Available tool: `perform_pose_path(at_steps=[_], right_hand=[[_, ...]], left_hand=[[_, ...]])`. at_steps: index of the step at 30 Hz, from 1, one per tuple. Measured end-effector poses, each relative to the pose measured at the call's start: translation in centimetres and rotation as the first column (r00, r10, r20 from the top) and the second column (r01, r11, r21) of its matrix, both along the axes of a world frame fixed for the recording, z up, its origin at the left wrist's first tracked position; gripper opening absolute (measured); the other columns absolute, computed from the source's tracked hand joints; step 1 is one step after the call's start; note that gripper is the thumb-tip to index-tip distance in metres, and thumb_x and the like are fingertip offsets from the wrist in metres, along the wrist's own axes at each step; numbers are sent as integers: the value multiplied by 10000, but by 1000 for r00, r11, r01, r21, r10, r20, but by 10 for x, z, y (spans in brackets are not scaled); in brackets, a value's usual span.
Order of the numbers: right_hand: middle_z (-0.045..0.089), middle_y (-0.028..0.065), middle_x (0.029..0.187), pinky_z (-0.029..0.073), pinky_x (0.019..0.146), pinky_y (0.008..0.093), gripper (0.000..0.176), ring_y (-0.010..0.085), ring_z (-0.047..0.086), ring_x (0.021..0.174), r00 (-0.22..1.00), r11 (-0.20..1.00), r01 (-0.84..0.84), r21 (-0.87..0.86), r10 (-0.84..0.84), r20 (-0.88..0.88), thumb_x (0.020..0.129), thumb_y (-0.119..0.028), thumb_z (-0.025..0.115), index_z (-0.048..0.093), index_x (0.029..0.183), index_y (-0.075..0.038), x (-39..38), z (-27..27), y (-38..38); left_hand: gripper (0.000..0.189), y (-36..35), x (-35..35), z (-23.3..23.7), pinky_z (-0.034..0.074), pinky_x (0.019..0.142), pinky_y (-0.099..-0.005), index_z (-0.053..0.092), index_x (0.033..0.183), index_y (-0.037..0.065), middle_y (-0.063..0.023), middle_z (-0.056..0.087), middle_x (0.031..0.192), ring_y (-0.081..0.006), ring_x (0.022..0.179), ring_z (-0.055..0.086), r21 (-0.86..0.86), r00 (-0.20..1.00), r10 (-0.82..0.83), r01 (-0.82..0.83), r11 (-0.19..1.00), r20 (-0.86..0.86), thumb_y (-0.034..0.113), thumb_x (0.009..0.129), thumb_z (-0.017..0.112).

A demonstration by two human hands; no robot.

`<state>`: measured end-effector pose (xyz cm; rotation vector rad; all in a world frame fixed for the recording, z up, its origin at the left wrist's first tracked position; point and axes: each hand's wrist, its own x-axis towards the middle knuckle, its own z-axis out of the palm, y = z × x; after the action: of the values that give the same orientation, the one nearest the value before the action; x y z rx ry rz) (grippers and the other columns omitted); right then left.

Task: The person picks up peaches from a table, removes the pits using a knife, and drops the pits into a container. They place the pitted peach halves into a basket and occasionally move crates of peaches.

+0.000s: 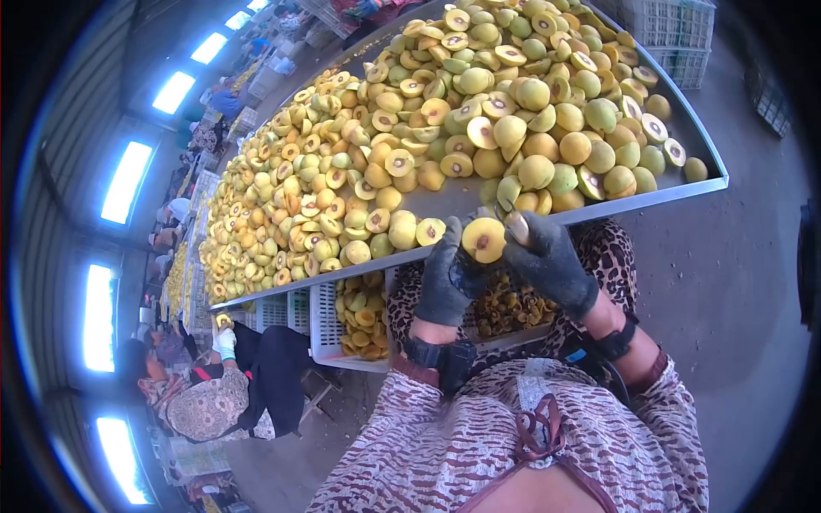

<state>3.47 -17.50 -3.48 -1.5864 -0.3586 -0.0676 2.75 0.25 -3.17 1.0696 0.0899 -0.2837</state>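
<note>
Dark work gloves cover both my hands. My left hand (451,272) is closed on a halved yellow peach (484,240), its cut face and brown pit cavity turned toward me. Beside it, my right hand (550,263) is wrapped around a small tool with a pale handle (516,227); its working end is hard to make out. Both hands are over my lap at the near edge of a metal-rimmed table (599,208). A large heap of whole and halved peaches (410,162) covers much of that table.
Under the table edge, a white crate (327,329) holds peach halves, and dark scraps (511,309) lie in a container at my lap. A co-worker (205,398) sits at the left. Stacked crates (676,34) stand at the back right.
</note>
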Motion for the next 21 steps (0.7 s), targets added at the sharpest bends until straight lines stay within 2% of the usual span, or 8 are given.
perform_pose_path(at_steps=[2, 6, 7, 10, 12, 15, 19, 21], right_hand=[[589, 103, 699, 480, 628, 334, 164, 120, 535, 650, 997, 997, -76, -13, 76, -34, 836, -62, 632, 591, 977, 10, -20, -16, -2], [598, 137, 726, 467, 622, 355, 156, 144, 524, 644, 994, 993, -26, -111, 14, -110, 849, -74, 633, 596, 971, 16, -34, -39, 2], [598, 273, 771, 463, 645, 435, 165, 443, 601, 718, 995, 994, 0, -110, -11, -100, 864, -123, 595, 560, 936, 22, -33, -29, 2], [595, 266, 759, 464, 645, 440, 160, 451, 599, 719, 999, 997, -13, -81, 9, -49, 853, -112, 591, 563, 939, 19, -28, -31, 9], [593, 261, 754, 464, 641, 433, 164, 444, 596, 707, 999, 1000, 2, -17, -3, -37, 845, -106, 601, 567, 948, 17, -27, -31, 17], [595, 250, 751, 467, 635, 415, 168, 430, 591, 689, 1000, 996, 27, 83, -27, -6, 836, -94, 619, 578, 957, 14, -29, -27, 28], [619, 228, 774, 473, 634, 383, 162, 344, 617, 664, 997, 990, -71, 123, 72, -11, 842, -80, 641, 604, 969, 13, -23, -29, 32], [628, 215, 764, 481, 638, 376, 164, 296, 632, 665, 993, 986, -112, 122, 114, -10, 856, -89, 641, 617, 980, 14, -25, -33, 32]], left_hand=[[440, -10, -1, -3, 522, 936, -341, 465, 1349, -1, -130, 580, 1216, -223, 1085, 600, -71, 996, 92, -91, 993, 0, 314, 1044, 431], [472, -19, 2, -12, 492, 981, -450, 465, 1332, -1, -177, 563, 1251, -360, 1107, 580, -326, 999, -10, -2, 945, -33, 367, 1044, 395], [472, -21, 1, -10, 492, 981, -450, 465, 1332, -1, -177, 563, 1251, -360, 1107, 580, -330, 999, -4, -7, 944, -33, 367, 1044, 395], [422, -26, -3, -7, 499, 966, -450, 491, 1298, 5, -152, 570, 1218, -337, 1084, 584, -221, 995, 54, -35, 975, 80, 330, 1042, 408], [386, -28, -1, -11, 498, 966, -443, 510, 1262, 2, -129, 570, 1184, -313, 1056, 587, 223, 926, 106, -196, 955, 363, 303, 1042, 408], [381, -31, -5, 9, 493, 973, -452, 520, 1232, -4, -126, 569, 1165, -302, 1062, 584, -126, 946, 179, -149, 981, 271, 307, 1043, 408], [373, -28, -5, 11, 497, 971, -435, 525, 1187, -8, -136, 564, 1152, -284, 1034, 597, -74, 917, 172, -156, 985, 359, 313, 1047, 397], [367, -25, -2, 1, 518, 916, -394, 537, 1086, -4, -152, 587, 1067, -265, 967, 617, 398, 714, 22, -414, 818, 699, 328, 1052, 385]])
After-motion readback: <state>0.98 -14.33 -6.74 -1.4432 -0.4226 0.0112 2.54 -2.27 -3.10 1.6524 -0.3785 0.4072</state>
